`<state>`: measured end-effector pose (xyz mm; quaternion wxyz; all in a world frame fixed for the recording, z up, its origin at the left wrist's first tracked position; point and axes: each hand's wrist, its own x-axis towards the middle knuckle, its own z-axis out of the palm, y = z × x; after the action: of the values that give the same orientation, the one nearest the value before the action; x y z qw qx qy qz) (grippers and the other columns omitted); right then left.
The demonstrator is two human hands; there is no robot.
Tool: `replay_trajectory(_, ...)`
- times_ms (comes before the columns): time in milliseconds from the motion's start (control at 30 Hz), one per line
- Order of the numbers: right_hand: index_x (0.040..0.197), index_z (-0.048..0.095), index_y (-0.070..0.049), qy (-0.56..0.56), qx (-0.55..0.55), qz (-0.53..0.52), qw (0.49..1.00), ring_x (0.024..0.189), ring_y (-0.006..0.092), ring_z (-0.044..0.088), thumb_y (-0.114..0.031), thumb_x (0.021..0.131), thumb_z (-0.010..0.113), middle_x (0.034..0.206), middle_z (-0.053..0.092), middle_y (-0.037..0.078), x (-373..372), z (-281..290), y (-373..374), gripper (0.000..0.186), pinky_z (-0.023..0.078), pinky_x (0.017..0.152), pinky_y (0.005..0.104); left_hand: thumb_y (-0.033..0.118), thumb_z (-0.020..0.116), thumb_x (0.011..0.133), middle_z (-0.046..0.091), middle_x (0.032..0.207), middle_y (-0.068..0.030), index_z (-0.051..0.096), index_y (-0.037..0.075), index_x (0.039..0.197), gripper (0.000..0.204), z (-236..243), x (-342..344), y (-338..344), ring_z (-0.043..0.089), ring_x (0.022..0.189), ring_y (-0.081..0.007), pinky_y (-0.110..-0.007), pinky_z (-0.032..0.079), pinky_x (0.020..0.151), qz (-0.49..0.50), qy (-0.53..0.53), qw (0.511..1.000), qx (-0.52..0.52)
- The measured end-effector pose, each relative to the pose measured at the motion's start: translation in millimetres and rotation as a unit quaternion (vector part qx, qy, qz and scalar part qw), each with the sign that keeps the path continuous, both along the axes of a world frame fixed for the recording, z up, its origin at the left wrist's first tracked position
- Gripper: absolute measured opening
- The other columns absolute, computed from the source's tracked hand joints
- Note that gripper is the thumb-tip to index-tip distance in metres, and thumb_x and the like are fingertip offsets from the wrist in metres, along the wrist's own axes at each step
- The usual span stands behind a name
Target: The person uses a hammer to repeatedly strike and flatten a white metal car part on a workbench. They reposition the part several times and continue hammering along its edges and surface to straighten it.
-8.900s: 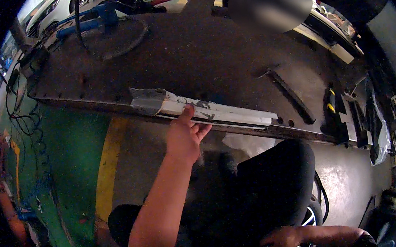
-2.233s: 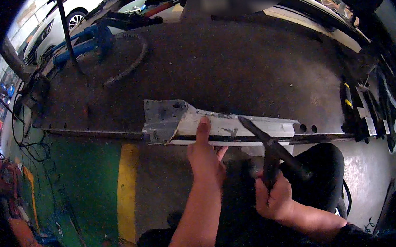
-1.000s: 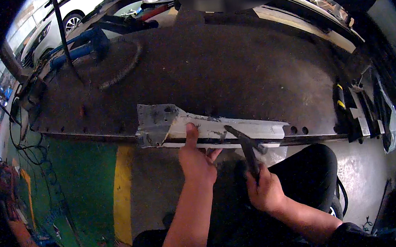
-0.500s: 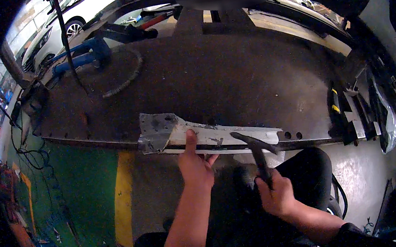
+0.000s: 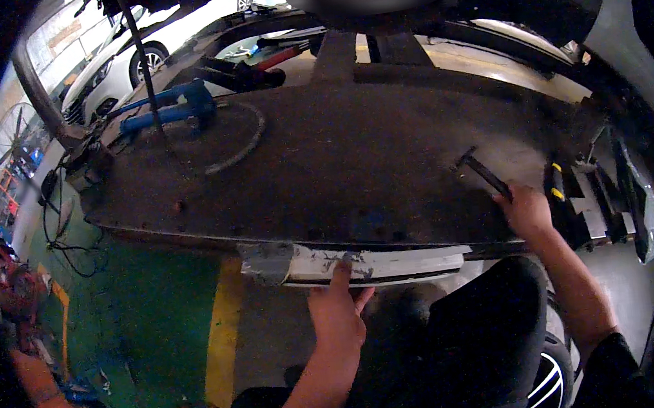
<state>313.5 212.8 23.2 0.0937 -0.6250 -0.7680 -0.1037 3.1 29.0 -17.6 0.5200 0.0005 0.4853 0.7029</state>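
My left hand [image 5: 339,313]: gripping metal strip [image 5: 419,264], six o'clock, chipped patches [image 5: 361,264] apparently remaining. My right hand [image 5: 528,212]: gripping hammer [image 5: 488,176], three o'clock.

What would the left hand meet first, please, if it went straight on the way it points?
Beyond the white panel it holds, the left hand would likely meet the near edge of the dark bench first, though its height against that edge is unclear.
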Motion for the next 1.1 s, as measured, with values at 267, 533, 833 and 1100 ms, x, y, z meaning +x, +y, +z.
replay_trajectory(267, 0.116, 0.060, -0.004, -0.026, -0.036, 0.023, 0.999, 0.106, 0.0370, 0.059, -0.031, 0.090, 0.063, 0.116, 0.057, 0.015, -15, 1, 10, 0.038, 0.048, 0.090, 0.0458, -0.001, 0.068, 0.086, 0.059, 0.109, -0.0098, 0.045, 0.006, 0.123, 0.045, 46, -14, -60, 0.062, 0.096, -0.0207, -0.037, 0.058, 0.080, 0.025, 0.094, 0.994, 0.051)
replay_trajectory(533, 0.114, 0.060, -0.002, 0.036, 0.030, 0.117, 0.992, 0.111, 0.0394, 0.056, -0.025, 0.089, 0.064, 0.120, 0.056, 0.019, -16, 16, -21, 0.034, 0.045, 0.096, 0.0428, 0.015, 0.058, 0.096, 0.056, 0.114, -0.0081, 0.042, 0.006, 0.125, 0.035, 55, -9, -74, 0.062, 0.098, -0.0227, -0.042, 0.059, 0.083, 0.093, 0.075, 0.983, 0.141)
replay_trajectory(833, 0.123, 0.058, -0.001, 0.302, -0.340, 0.430, 0.780, 0.111, 0.0327, 0.061, -0.036, 0.088, 0.067, 0.117, 0.063, 0.019, -140, 108, -125, 0.051, 0.045, 0.097, 0.0393, 0.026, 0.051, 0.099, 0.056, 0.118, -0.0121, 0.041, 0.006, 0.127, 0.036, 43, -9, -76, 0.060, 0.109, -0.0251, -0.043, 0.059, 0.083, 0.046, 0.072, 0.980, 0.178)
replay_trajectory(1100, 0.123, 0.060, 0.002, 0.381, -0.556, 0.406, 0.617, 0.103, 0.0186, 0.063, -0.026, 0.091, 0.066, 0.113, 0.069, 0.013, -191, 82, -106, 0.043, 0.048, 0.093, 0.0334, 0.023, 0.054, 0.098, 0.055, 0.119, -0.0126, 0.041, 0.004, 0.131, 0.040, 55, -5, -73, 0.059, 0.107, -0.0235, -0.040, 0.057, 0.085, -0.005, 0.145, 0.986, 0.085)
